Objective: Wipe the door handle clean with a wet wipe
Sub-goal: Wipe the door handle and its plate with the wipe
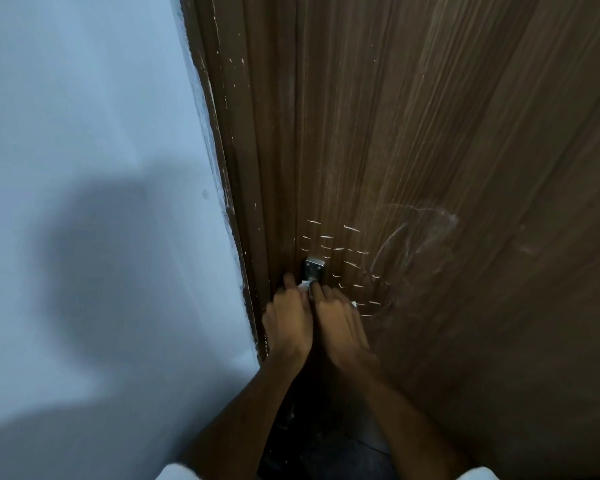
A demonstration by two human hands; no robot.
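A metal door handle (314, 268) is fixed to the brown wooden door (430, 168), close to its left edge; only its top plate shows. A white wet wipe (305, 285) is pressed just below that plate, between my two hands. My left hand (288, 317) holds the wipe from the left, fingers curled toward the handle. My right hand (340, 317) grips it from the right, and a white corner of the wipe (354, 303) pokes out past its fingers. The lower part of the handle is hidden under my hands.
A pale blue-white wall (84, 168) fills the left half, meeting the brown door frame (229, 168). White scratch marks (347, 251) and smudges surround the handle on the door. Dark floor (326, 455) lies below my forearms.
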